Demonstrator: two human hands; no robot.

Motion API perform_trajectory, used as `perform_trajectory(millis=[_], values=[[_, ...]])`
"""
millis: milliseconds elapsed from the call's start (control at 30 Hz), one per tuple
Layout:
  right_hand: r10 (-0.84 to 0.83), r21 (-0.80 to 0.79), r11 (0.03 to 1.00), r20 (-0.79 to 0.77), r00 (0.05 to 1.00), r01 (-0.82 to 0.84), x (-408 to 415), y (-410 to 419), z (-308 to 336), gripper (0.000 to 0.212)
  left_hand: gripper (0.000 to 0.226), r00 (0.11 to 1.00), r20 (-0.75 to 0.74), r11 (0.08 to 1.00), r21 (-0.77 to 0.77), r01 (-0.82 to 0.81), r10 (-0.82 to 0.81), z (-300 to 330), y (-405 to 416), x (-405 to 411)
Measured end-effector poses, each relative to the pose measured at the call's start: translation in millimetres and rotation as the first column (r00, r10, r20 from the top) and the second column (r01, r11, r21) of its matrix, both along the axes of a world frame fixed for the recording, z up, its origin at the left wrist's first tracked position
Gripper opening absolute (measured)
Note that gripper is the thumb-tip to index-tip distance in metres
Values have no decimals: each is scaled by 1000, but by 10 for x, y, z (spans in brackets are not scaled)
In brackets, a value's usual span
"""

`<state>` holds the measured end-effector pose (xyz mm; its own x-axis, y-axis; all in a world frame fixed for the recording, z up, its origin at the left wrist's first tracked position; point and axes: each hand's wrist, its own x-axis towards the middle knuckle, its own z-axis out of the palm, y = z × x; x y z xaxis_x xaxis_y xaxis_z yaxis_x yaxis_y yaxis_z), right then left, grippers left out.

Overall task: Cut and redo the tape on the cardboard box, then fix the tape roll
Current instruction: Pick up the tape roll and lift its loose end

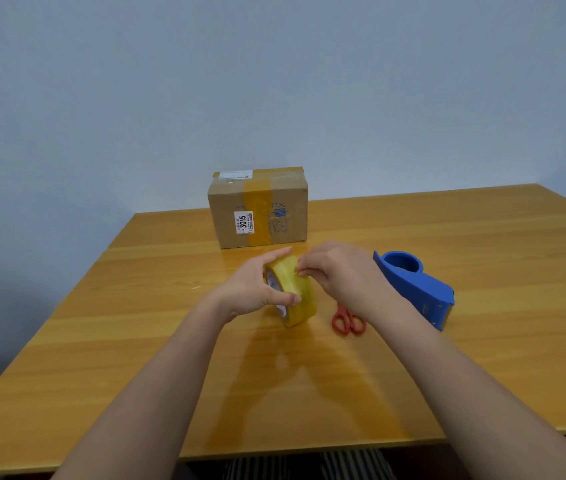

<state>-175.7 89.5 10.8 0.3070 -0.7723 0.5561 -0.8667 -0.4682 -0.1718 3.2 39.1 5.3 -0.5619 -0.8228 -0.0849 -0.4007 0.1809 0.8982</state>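
- Head view: the tape roll (292, 291) was held just above the table (136, 341), in front of the cardboard box (259, 207).
- The left hand (257, 289) gripped it, thumb on the band; the right hand (337, 271) pinched at the band's top.
- Risk: the loose end looked hard to find; a picking nail could tear a sliver.
- The roll stood on edge, its core axis running left-right, slightly tilted.
- Scissors (348, 322) and the blue dispenser (416, 287) lay right of the roll.
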Motion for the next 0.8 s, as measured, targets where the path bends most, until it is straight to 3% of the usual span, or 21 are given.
perform_trajectory(millis=[100,267,567,800], values=[[6,-55,998,-150,989,-15,48,-42,9,10,89,1000,-7,1000,9,-3,3,-7,-10,9],[37,26,999,-273,961,-31,15,-176,-24,11,85,1000,-26,999,38,-1,2,-16,-22,10],[94,-115,985,-274,957,-130,-1,-177,-120,20,89,999,-42,999,55,0,3,-27,-39,11],[26,-272,953,-362,932,-133,3,-147,-112,23,88,999,-41,999,41,22,-20,-17,-17,14]])
